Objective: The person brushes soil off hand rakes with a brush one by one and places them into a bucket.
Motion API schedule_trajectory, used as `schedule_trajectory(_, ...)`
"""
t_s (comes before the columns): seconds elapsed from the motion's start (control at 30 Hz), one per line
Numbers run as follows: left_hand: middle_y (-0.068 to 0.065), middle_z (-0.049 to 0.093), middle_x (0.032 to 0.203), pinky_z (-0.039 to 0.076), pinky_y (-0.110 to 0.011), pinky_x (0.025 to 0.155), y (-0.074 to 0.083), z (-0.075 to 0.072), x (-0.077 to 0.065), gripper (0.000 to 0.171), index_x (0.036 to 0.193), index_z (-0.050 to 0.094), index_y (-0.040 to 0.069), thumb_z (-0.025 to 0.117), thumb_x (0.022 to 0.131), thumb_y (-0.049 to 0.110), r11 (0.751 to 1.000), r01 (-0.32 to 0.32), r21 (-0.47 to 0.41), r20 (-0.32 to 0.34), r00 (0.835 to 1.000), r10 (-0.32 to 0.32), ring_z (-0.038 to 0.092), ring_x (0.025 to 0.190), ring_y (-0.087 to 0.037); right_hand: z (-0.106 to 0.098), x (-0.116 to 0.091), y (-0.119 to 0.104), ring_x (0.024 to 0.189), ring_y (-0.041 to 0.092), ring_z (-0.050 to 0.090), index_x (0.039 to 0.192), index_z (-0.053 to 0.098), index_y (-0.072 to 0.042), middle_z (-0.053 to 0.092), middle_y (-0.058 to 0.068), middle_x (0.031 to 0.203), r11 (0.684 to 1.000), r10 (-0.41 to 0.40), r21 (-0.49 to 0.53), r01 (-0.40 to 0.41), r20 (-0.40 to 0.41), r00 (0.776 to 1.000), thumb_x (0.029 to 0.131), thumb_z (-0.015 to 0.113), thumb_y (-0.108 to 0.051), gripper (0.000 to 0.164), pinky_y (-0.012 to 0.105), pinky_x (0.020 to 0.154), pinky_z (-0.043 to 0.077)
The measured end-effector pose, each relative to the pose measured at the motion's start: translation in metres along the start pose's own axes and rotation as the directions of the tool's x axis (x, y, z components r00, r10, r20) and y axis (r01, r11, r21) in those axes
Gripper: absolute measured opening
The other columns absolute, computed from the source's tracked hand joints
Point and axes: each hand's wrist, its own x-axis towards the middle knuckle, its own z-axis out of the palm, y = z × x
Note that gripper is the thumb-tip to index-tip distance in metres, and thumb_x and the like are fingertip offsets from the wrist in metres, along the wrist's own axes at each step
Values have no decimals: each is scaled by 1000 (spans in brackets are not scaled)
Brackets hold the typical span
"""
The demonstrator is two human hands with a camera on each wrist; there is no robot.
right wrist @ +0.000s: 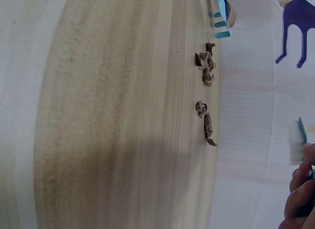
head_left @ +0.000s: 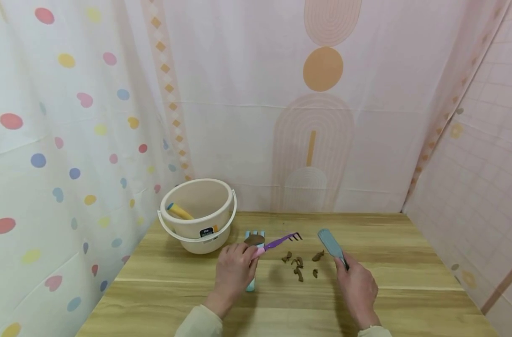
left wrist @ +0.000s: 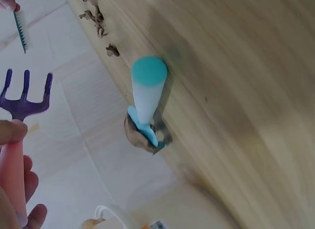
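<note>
From the head view, the hands are well apart above the desk [head_left: 407, 290]. The left hand [head_left: 235, 267] is clamped round the pink handle of a small purple three-tined rake [head_left: 277, 243]; the right hand [head_left: 358, 285] grips a flat teal-backed brush with pale bristles [head_left: 330, 243]. Between them, out from the desk's far edge, lie curled brown scraps [head_left: 299, 263] — neither tool touches them. Working them well would, I judge, take low, short strokes with the tines nearly flat, the bristles turned down opposite; the scraps look light enough to skid if struck hard. A cream plastic bucket [head_left: 209, 229] stands by the far left corner, a yellow handle [head_left: 181, 211] inside it.

From the left wrist view, the rake's tines are plain, evenly spaced prongs, raised off the wood. A pale blue fork with a teal-ended handle [left wrist: 147, 93] lies on the desk, with a smooth brown oval piece [left wrist: 137, 135] at its head — resting on it or just beside, I cannot tell.

From the right wrist view, the scraps look crumpled, matt and dark, in one tight cluster with two pieces apart. The brush is partly cut off by the frame.
</note>
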Motion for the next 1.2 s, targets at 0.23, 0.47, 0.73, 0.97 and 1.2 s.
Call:
schedule_trajectory(0.23,-5,66,74,50,-40,61,-13,-10,13,19,83,72,10,82,76,24,1000,-31,3,79,996,30,63,66,-24,0,-1,4,50,17,44,124,68,-9,62,4,69,999,33,-1,-33,26,999,98,61,-30,34,33,45,31)
schedule_trajectory(0.47,-2,61,74,49,-44,64,-29,-31,36,18,79,70,12,81,77,26,1000,-4,20,201,980,-1,59,69,-25,1,-1,7,46,16,39,129,64,-6,51,1,58,999,48,2,-48,71,996,99,59,-29,38,32,43,31)
schedule_trajectory(0.73,-5,63,84,49,-46,64,-53,-51,68,14,76,70,10,79,76,21,1000,0,-1,250,968,0,59,76,-27,3,0,8,49,17,41,129,64,-6,63,5,72,999,42,-14,-41,70,997,98,60,-30,39,33,44,32)
schedule_trajectory(0.97,-9,64,90,48,-49,74,-81,-67,93,17,81,72,8,77,81,24,997,2,79,333,943,-28,59,86,-32,4,-1,6,50,18,41,129,64,-6,61,5,71,998,54,-21,-52,91,994,99,59,-30,39,33,45,31)
schedule_trajectory(1.2,-10,61,89,42,-53,79,-115,-84,110,17,75,70,8,72,83,23,992,54,118,370,924,-94,54,87,-33,5,-1,5,52,19,45,127,66,-7,63,6,73,999,49,-24,-47,73,996,98,60,-30,37,34,45,32)
